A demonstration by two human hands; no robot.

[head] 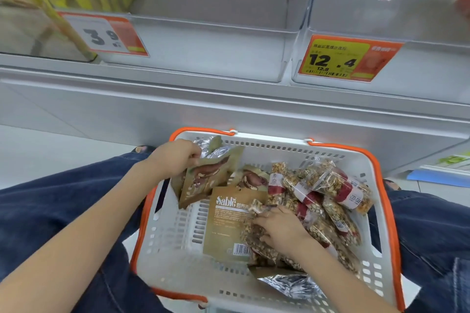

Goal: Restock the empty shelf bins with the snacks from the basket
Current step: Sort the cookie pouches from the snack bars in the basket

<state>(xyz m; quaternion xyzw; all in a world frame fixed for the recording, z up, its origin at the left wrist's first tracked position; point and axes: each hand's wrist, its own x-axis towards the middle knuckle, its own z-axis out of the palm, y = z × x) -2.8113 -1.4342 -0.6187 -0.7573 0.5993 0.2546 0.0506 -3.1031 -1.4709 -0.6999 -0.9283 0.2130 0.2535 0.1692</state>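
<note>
Left hand [175,156] pinches brown pouches [206,178]; right hand [281,229] grips clear snack bag [256,234] in basket [178,256].

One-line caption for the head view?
Left hand grips brown snack pouches, right hand grips a clear nut packet in the basket.

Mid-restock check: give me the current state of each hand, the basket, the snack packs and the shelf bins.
left hand: grips brown snack pouches, lifted at the basket's far-left corner.
right hand: rests on clear granola packs, fingers curled on one.
basket: partly full, left side bare.
Sable pouch: lying flat, back up.
middle bin: empty.
right bin: empty.
left bin: stocked with yellow packs.
</note>
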